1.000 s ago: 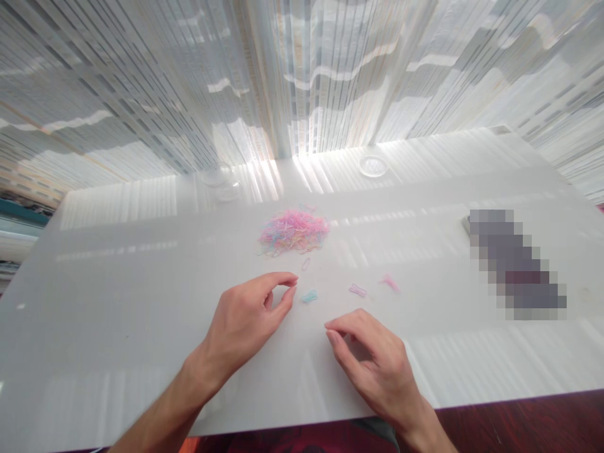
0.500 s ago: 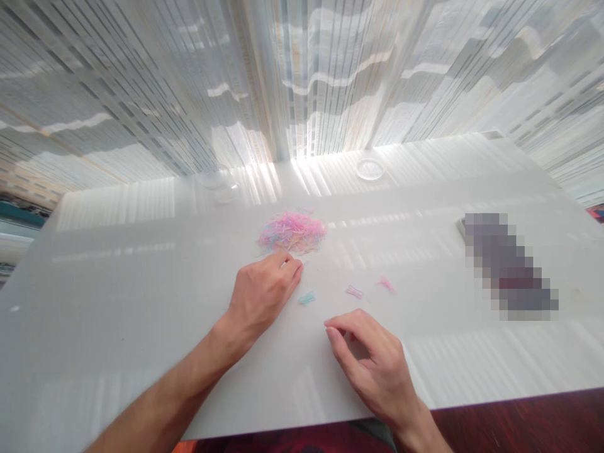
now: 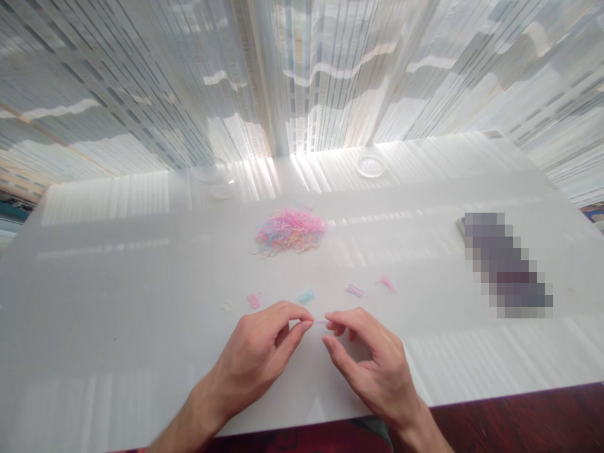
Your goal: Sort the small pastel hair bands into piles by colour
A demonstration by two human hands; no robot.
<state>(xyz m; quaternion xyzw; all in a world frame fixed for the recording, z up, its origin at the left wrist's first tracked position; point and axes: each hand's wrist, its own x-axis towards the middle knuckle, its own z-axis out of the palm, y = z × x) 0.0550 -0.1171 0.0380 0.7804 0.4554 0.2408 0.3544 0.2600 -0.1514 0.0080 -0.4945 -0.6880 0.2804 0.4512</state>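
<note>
Barely visible lilac band [image 3: 320,322], pixelated object [image 3: 507,264]

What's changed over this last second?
The left hand reached forward, pinched the lone thin lilac loop and drew it back beside the right hand, which has opened slightly. The multicoloured heap of thin strands and small teal bundle stayed put.

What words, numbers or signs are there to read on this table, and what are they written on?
There are none I can read.
Dark oblong thing on the right: covered by blurry squares, so any writing is hidden.
Clear round piece at the back: too small and shiny to tell whether it has markings.
Pile of colorful strands: no writing visible.
</note>
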